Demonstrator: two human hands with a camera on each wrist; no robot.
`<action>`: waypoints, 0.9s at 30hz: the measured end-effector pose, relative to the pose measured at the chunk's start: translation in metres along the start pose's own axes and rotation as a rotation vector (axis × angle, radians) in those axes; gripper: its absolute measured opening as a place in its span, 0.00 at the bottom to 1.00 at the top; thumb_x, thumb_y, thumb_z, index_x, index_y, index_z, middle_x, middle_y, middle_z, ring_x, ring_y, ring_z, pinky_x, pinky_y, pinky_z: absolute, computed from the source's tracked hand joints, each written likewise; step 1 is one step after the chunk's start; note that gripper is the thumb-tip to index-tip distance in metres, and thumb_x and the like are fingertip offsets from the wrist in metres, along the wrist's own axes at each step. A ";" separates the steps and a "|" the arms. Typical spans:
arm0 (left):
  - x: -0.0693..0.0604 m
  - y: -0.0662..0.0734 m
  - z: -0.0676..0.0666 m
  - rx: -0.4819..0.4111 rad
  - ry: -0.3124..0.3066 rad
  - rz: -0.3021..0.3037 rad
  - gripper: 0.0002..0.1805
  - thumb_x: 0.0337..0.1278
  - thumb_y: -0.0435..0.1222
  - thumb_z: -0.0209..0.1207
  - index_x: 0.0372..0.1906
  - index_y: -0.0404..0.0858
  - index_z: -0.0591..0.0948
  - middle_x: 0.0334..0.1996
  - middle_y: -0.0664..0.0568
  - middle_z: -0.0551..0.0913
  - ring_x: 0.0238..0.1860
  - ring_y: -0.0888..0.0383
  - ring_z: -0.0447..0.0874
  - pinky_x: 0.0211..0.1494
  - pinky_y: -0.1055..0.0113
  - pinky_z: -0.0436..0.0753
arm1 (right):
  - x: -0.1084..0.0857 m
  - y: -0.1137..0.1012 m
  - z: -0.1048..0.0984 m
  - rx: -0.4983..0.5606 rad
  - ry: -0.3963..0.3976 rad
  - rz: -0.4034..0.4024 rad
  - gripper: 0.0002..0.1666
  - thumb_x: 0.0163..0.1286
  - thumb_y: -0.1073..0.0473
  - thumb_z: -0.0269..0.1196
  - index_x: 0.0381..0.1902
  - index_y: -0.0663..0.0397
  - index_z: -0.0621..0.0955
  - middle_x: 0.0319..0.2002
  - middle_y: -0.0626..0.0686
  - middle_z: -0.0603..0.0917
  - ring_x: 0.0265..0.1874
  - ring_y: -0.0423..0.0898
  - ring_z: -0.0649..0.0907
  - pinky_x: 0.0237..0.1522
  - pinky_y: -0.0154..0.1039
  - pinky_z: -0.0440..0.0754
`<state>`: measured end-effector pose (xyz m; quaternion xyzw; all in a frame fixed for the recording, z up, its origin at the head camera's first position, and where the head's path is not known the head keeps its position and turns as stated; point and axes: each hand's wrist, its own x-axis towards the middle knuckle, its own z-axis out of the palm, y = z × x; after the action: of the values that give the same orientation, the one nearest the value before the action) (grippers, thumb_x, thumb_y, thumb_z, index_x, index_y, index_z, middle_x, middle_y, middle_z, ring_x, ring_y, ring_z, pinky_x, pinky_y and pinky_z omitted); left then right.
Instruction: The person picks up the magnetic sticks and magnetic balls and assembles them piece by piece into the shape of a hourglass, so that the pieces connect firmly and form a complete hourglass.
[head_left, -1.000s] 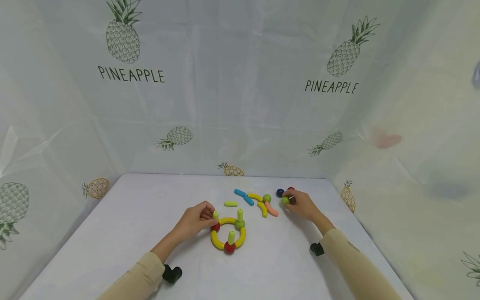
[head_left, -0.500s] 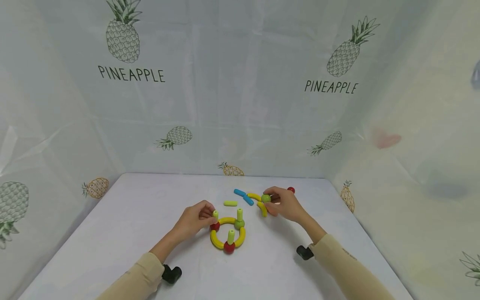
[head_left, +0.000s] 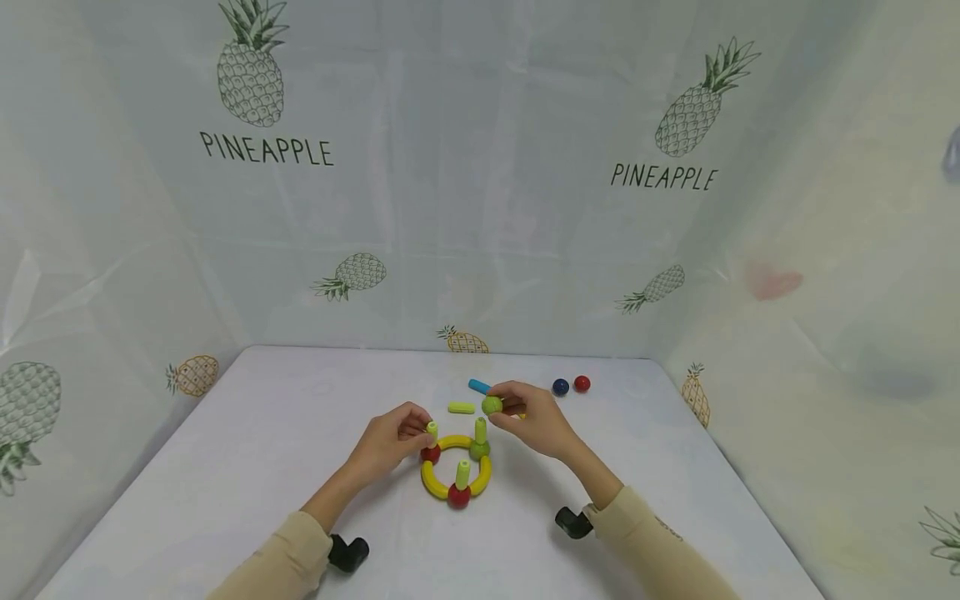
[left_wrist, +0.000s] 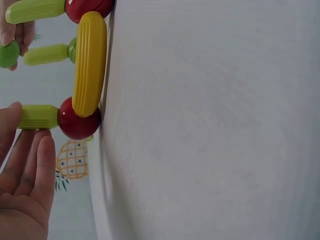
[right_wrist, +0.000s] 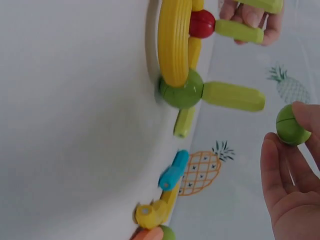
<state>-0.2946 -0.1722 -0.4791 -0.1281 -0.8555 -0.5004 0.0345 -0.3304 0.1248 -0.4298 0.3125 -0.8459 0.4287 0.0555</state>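
Observation:
A ring of curved yellow sticks (head_left: 454, 441) lies on the table, joined by red and green balls, with three light-green sticks (head_left: 481, 431) upright on the balls. My left hand (head_left: 388, 442) pinches the upright light-green stick (left_wrist: 39, 117) on the left red ball (left_wrist: 79, 119). My right hand (head_left: 534, 417) holds a green ball (head_left: 492, 405) between thumb and fingers, above the table behind the ring's green ball (head_left: 480, 450). In the right wrist view this held ball (right_wrist: 291, 125) is apart from the upright stick (right_wrist: 234, 96).
A loose light-green stick (head_left: 461, 407) and a blue stick (head_left: 479, 386) lie behind the ring. A dark blue ball (head_left: 560, 387) and a red ball (head_left: 582, 383) stand at the back right. Other yellow, blue and orange pieces (right_wrist: 148, 234) are partly hidden by my right hand.
My right hand has moved left with the green ball, from beside the dark blue ball, past the loose pieces, to near the ring. My left hand has stayed at its stick.

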 end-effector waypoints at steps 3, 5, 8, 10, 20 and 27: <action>-0.001 0.001 0.001 -0.003 0.007 -0.015 0.12 0.67 0.39 0.72 0.50 0.48 0.83 0.42 0.59 0.87 0.45 0.61 0.87 0.50 0.67 0.88 | 0.001 -0.001 0.007 0.013 0.003 0.003 0.21 0.71 0.63 0.73 0.60 0.54 0.84 0.49 0.47 0.89 0.44 0.44 0.88 0.53 0.37 0.88; -0.002 0.001 0.002 -0.003 0.013 -0.026 0.12 0.67 0.39 0.72 0.50 0.49 0.83 0.42 0.59 0.87 0.46 0.60 0.88 0.51 0.66 0.88 | 0.001 -0.002 0.011 0.018 0.004 -0.006 0.21 0.71 0.63 0.73 0.60 0.57 0.84 0.49 0.48 0.89 0.44 0.45 0.89 0.53 0.36 0.88; -0.002 0.001 0.002 -0.006 0.018 -0.038 0.12 0.67 0.39 0.72 0.50 0.50 0.83 0.43 0.60 0.87 0.47 0.60 0.87 0.52 0.66 0.88 | 0.000 -0.002 0.016 0.023 0.017 -0.013 0.20 0.71 0.63 0.73 0.59 0.57 0.84 0.48 0.49 0.90 0.44 0.46 0.89 0.52 0.36 0.88; -0.002 0.001 0.002 -0.003 0.023 -0.041 0.12 0.67 0.39 0.72 0.50 0.50 0.83 0.42 0.60 0.87 0.46 0.60 0.87 0.52 0.65 0.88 | 0.000 -0.002 0.018 0.023 0.027 -0.011 0.20 0.71 0.63 0.73 0.59 0.55 0.84 0.48 0.49 0.90 0.44 0.45 0.89 0.52 0.36 0.88; -0.003 0.002 0.003 0.014 0.030 -0.009 0.12 0.67 0.38 0.71 0.51 0.49 0.83 0.43 0.60 0.87 0.46 0.61 0.88 0.52 0.65 0.88 | -0.004 -0.001 0.025 0.062 0.041 0.009 0.21 0.70 0.62 0.74 0.59 0.51 0.85 0.49 0.48 0.89 0.46 0.46 0.89 0.53 0.41 0.89; -0.003 0.005 0.006 0.013 0.041 -0.028 0.12 0.67 0.36 0.71 0.50 0.50 0.83 0.42 0.61 0.87 0.45 0.62 0.88 0.54 0.65 0.88 | -0.007 0.001 0.027 0.096 0.012 0.001 0.22 0.73 0.61 0.72 0.62 0.54 0.84 0.54 0.48 0.89 0.49 0.47 0.89 0.55 0.38 0.88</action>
<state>-0.2895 -0.1655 -0.4781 -0.1057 -0.8597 -0.4977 0.0456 -0.3202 0.1084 -0.4494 0.3120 -0.8240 0.4707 0.0454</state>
